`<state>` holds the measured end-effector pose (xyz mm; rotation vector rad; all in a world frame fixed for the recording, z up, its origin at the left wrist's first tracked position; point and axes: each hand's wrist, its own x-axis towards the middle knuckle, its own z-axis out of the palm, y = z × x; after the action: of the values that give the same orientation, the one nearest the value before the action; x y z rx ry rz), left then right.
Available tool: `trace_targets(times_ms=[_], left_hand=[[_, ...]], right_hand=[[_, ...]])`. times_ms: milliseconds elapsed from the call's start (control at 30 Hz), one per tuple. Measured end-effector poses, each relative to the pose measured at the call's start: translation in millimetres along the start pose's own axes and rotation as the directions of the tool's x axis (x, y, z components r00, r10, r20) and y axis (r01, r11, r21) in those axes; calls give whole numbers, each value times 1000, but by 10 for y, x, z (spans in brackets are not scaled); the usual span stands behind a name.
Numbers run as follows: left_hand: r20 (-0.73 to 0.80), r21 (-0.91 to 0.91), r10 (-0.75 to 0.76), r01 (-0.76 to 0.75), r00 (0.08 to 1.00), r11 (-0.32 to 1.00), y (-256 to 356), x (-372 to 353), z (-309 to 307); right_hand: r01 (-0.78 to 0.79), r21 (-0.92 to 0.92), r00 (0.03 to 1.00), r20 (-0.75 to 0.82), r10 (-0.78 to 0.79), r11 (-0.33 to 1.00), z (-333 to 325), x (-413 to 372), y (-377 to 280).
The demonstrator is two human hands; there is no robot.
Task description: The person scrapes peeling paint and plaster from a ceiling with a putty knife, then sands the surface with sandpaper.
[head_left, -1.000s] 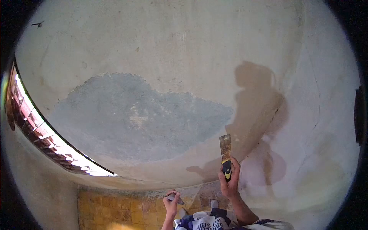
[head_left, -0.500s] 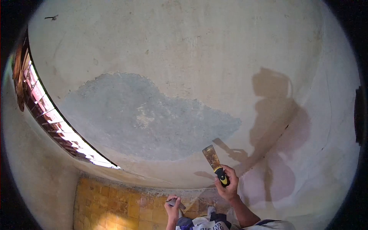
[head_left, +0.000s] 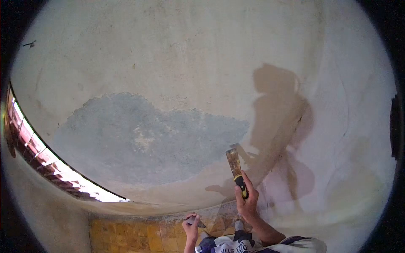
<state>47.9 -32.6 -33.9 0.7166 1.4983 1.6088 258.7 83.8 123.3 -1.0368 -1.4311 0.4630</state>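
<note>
Rusty-bladed scraper (head_left: pixel 236 170) sits in the lower middle of the frame, its edge just below the right rim of the grey bare patch (head_left: pixel 139 139) in the pale plaster (head_left: pixel 202 55). Scraping well, I judge, calls for a low blade angle and short pushes under the paint edge. The right hand (head_left: pixel 247 202) has its grip clenched round the handle. The left hand (head_left: pixel 192 225), lower down, is closed on a small grey thing (head_left: pixel 195 220), possibly a second tool.

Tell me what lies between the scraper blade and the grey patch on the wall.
In the head view, only a narrow strip of beige wall, partly shadowed, separates the scraper from the grey patch.
</note>
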Motion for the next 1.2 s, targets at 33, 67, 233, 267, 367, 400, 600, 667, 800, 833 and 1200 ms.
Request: trace_targets(times_ms=[33, 67, 233, 267, 367, 400, 600, 667, 800, 833, 1200], left_hand=[[22, -3, -30, 30, 999, 1000, 39, 37, -27], [43, -5, -58, 58, 997, 998, 85, 83, -56], [142, -3, -58, 59, 988, 998, 127, 208, -247], [163, 3, -41, 41, 986, 999, 97, 280, -322], [224, -16, -29, 34, 974, 999, -123, 406, -570], [228, -16, -42, 47, 973, 999, -99, 391, -614], [264, 11, -42, 41, 964, 999, 48, 479, -834], [292, 40, -41, 30, 956, 999, 118, 523, -894], [304, 29, -95, 91, 948, 995, 229, 576, -967], [301, 29, -62, 56, 952, 998, 311, 572, -947], [264, -43, -8, 21, 964, 999, 215, 553, -906]], right_hand=[[39, -27, 998, -49, -41, 999, 40, 17, -35], [65, -46, 995, -68, -68, 997, 70, 77, -81], [-161, 39, 981, -107, 165, 986, 258, 633, -469], [-177, 54, 978, -98, 182, 983, 292, 533, -459], [-163, -38, 984, -81, 159, 986, 352, 219, -491], [-169, -48, 983, -82, 165, 984, 360, 91, -475], [-383, 52, 924, 15, 383, 922, 437, -392, -472], [-216, 20, 976, 21, 216, 976, 518, -436, -446], [-63, 2, 998, 21, 63, 998, 609, -481, -397], [-49, -19, 999, 4, 49, 999, 613, -462, -429], [-154, 4, 987, -48, 154, 988, 530, -299, -459]])
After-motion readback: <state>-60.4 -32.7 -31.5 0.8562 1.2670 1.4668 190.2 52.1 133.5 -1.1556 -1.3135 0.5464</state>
